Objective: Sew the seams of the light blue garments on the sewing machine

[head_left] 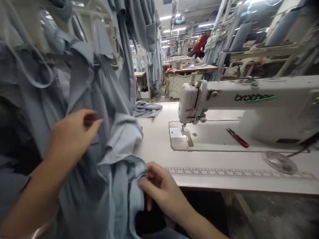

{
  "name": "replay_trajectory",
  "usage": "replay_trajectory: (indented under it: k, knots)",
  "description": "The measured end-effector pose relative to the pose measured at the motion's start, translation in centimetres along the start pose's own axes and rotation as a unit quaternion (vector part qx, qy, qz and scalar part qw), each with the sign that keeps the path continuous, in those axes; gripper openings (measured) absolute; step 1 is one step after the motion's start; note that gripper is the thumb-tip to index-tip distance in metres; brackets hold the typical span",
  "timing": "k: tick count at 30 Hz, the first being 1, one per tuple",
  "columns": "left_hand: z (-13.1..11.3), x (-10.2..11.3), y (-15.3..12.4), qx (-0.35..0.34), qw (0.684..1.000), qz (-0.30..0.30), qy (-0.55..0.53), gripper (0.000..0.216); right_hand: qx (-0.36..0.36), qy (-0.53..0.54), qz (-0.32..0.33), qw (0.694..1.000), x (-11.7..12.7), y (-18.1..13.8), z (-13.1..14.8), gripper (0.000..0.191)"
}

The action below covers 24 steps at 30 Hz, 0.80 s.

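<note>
fabric [119,139] between left hand [72,137], right hand [162,189]

My left hand [72,137] presses into the hanging grey-blue fabric [106,131] at the left of the frame, while my right hand [161,189] pinches its edge at lower centre. The white sewing machine [228,104] stands at the right on the table [158,147], red snips [237,138] lying beside it.

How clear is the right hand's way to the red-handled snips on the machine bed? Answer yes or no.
Probably yes. The red-handled metal snips lie in the open on the white sewing machine bed, with only bare table between. The right hand pinches pale blue fabric and would need to let go.
</note>
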<state>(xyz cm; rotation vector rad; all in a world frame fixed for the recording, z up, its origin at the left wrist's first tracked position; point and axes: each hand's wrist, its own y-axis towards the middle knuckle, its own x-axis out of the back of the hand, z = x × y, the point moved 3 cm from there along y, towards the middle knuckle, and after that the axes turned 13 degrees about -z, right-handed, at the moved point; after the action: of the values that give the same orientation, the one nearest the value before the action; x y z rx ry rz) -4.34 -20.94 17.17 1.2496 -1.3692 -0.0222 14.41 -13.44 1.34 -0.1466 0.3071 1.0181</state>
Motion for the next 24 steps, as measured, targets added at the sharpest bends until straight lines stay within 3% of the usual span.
replay_trajectory:
  k: [1, 4, 5, 7, 9, 11, 14, 16, 18, 19, 21, 23, 24]
  knots:
    - [0.5, -0.2, -2.0, 0.015, 0.999, -0.025, -0.012, 0.04, 0.003, -0.019, -0.021, 1.0, 1.1, 0.4, 0.1, 0.03]
    - [1.3, -3.2, -8.9, -0.022, 0.988, 0.085, -0.129, 0.052, -0.01, -0.069, -0.026, 0.997, 3.8, 1.4, 0.1, 0.021]
    - [1.4, -4.4, -10.8, -0.041, 0.984, 0.091, -0.148, 0.054, -0.015, -0.085, -0.023, 0.996, 4.3, 1.8, 0.1, 0.02]
    - [1.0, -7.0, -13.1, -0.074, 0.98, 0.095, -0.16, 0.048, -0.015, -0.122, -0.019, 0.992, 4.7, 2.4, 0.5, 0.017]
    - [0.1, -8.7, -13.2, -0.106, 0.977, 0.077, -0.167, 0.046, 0.01, -0.167, -0.021, 0.986, 4.5, 2.9, 1.7, 0.018]
    - [-1.2, -9.3, -11.5, -0.155, 0.965, 0.084, -0.195, 0.049, 0.056, -0.212, -0.029, 0.975, 4.0, 3.5, 4.0, 0.024]
    - [-3.6, -7.8, -6.9, -0.217, 0.935, 0.138, -0.245, 0.058, 0.129, -0.244, -0.05, 0.96, 3.4, 4.6, 8.7, 0.026]
    - [-5.0, -5.7, -2.8, -0.194, 0.944, 0.125, -0.236, 0.048, 0.203, -0.237, -0.091, 0.946, 3.5, 5.3, 11.8, 0.017]
    - [-5.9, -3.5, 1.1, -0.14, 0.968, 0.055, -0.202, 0.046, 0.298, -0.235, -0.16, 0.911, 4.0, 5.4, 14.1, 0.009]
    - [-6.2, -2.5, 2.8, -0.121, 0.977, 0.005, -0.175, 0.044, 0.34, -0.241, -0.196, 0.887, 4.3, 5.1, 14.7, 0.011]
    - [-6.4, -1.7, 5.3, -0.106, 0.985, -0.035, -0.133, 0.042, 0.386, -0.277, -0.237, 0.847, 4.6, 4.0, 14.3, 0.011]
    - [-6.0, -2.4, 6.8, -0.126, 0.989, -0.006, -0.083, 0.041, 0.39, -0.323, -0.215, 0.835, 4.3, 2.6, 12.2, 0.006]
    - [-5.6, -3.2, 7.1, -0.147, 0.987, 0.026, -0.054, 0.042, 0.386, -0.346, -0.187, 0.834, 3.9, 1.8, 10.7, 0.013]
